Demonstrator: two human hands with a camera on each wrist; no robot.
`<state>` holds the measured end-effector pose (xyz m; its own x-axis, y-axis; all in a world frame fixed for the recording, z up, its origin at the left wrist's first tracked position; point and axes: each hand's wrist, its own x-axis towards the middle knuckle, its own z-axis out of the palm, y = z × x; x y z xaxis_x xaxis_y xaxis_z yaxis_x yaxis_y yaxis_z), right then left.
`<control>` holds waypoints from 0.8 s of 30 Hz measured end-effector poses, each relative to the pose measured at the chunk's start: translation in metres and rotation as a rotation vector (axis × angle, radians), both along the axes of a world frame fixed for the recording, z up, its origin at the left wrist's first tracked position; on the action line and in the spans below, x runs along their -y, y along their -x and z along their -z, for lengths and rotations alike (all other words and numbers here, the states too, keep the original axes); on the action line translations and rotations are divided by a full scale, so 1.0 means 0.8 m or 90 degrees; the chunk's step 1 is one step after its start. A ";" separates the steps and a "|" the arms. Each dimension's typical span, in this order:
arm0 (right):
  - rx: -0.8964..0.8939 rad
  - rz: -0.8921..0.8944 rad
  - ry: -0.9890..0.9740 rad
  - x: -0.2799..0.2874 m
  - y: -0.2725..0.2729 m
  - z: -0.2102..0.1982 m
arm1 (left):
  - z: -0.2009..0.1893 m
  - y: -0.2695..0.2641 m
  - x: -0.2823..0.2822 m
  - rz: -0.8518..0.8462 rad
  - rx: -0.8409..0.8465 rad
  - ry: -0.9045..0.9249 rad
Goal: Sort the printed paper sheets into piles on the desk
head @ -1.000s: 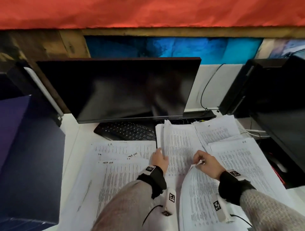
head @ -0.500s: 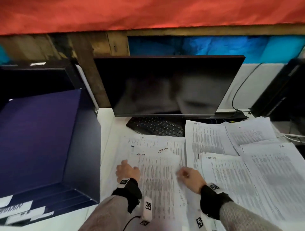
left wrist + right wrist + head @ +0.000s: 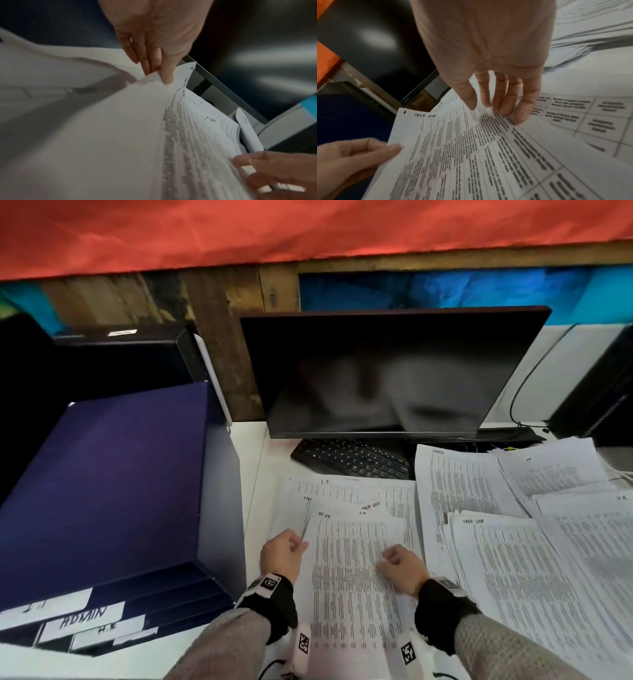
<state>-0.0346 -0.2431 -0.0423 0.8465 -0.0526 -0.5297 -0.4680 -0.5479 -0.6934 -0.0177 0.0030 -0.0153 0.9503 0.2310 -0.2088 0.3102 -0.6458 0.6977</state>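
Left hand [image 3: 154,33] at twelve o'clock, thumb and fingertips [image 3: 167,79] pinching the left edge of a printed sheet [image 3: 120,135] and lifting it. Rows of blurred print down the sheet toward five o'clock, more printed sheets [image 3: 211,116] under it, toward three o'clock. Right hand [image 3: 278,174] at five o'clock, blurred, fingers resting on the paper. Dark monitor screen [image 3: 265,54] at two o'clock.

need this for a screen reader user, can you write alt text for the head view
The left hand pinches the left edge of a printed sheet while the right hand rests on it, atop a pile on a white desk. More paper piles lie to the right, a dark monitor and keyboard behind, and navy labelled boxes to the left.
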 end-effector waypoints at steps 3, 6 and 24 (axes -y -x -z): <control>0.029 0.091 -0.003 0.007 -0.006 -0.003 | 0.001 0.008 -0.011 0.086 0.025 0.028; 0.045 0.138 0.034 0.018 -0.012 0.001 | 0.010 0.016 -0.018 0.134 0.006 0.124; 0.071 0.126 0.005 0.012 0.012 -0.030 | 0.005 0.015 0.001 0.055 -0.066 0.084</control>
